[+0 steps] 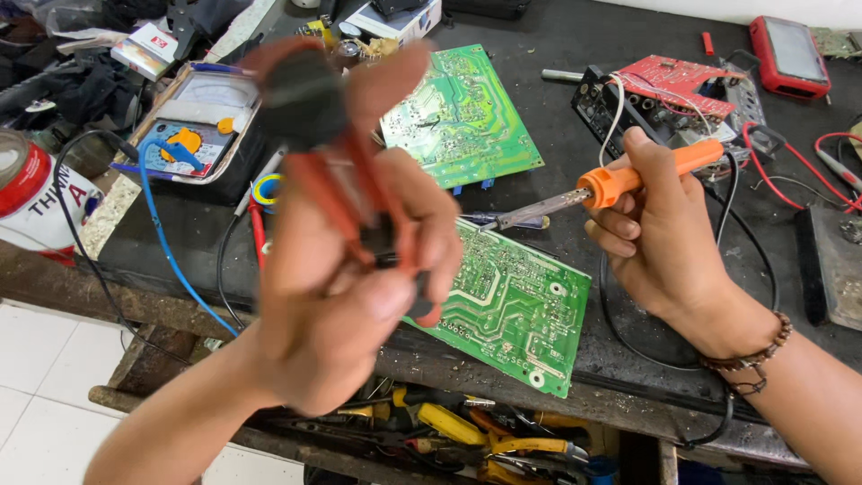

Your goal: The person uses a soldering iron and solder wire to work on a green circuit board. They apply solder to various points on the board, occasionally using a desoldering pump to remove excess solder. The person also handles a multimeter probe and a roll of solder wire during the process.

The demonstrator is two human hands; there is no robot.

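My left hand is raised close to the camera and blurred, gripping red-handled pliers with a small dark part held at their upper end. My right hand holds an orange-handled soldering iron, its metal tip pointing left over a green circuit board lying solder-side up on the dark bench. A second green circuit board lies farther back.
An analog multimeter with blue lead sits at the left, a tin can beside it. A red circuit board on a black unit and a red meter lie at the back right. Tools fill the drawer below the bench edge.
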